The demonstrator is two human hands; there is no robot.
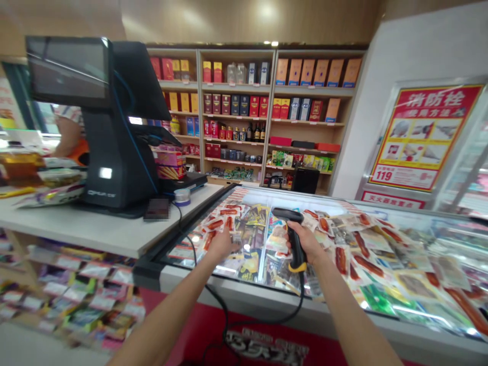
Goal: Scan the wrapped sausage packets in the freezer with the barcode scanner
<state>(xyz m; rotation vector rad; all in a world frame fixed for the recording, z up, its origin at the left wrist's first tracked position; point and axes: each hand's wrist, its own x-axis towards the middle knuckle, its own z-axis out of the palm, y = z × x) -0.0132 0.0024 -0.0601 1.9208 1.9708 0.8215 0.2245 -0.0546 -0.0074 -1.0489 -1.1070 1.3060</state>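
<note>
My right hand (308, 243) is wrapped round the grip of a black and yellow barcode scanner (294, 244), its head pointing left. The scanner is above the glass-topped display case (251, 284), and a black cable (301, 300) hangs from its base and loops left. My left hand (222, 245) is over the left part of the case, index finger stretched out towards packaged sausages (215, 224), holding nothing that I can see. Whether that hand touches the glass, I cannot tell. Yellow-brown snack packets (256, 218) lie between my hands.
On the left, a white counter (114, 229) bears a black checkout terminal (118, 152), a roll of tape (182, 197) and snack bags (57, 190). Part of another person (70, 129) shows behind it. Shelves of boxed goods (236, 104) line the back wall; a fire-hydrant poster (425, 137) hangs right.
</note>
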